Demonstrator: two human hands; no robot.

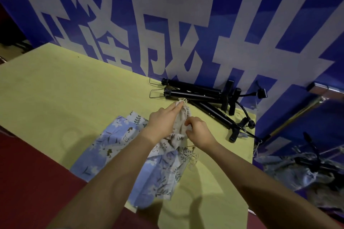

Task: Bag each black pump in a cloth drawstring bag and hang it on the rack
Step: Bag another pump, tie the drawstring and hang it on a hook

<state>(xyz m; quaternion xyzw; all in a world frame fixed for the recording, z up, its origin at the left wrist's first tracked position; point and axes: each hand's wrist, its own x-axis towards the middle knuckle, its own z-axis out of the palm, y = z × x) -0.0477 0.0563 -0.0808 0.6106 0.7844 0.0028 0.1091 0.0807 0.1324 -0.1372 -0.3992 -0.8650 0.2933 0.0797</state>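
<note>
Yellow tabletop [55,87] is lying under us as our left hand [160,122] is pinching the beige drawstring bag [181,123] near its cord, fingers extended forward. Our right hand [198,132], curled, is gripping the bag's side. Black pumps [195,93] are lying just beyond; blue floral bags [104,147] are lying beneath our forearms.

One view only, worn on the head. Looks forward and steeply down onto a yellow table [55,83], close above both forearms. Faces a blue banner [186,15] standing along the table's far edge. Wide-angle, tilted, with straight edges bowed toward the corners.
</note>
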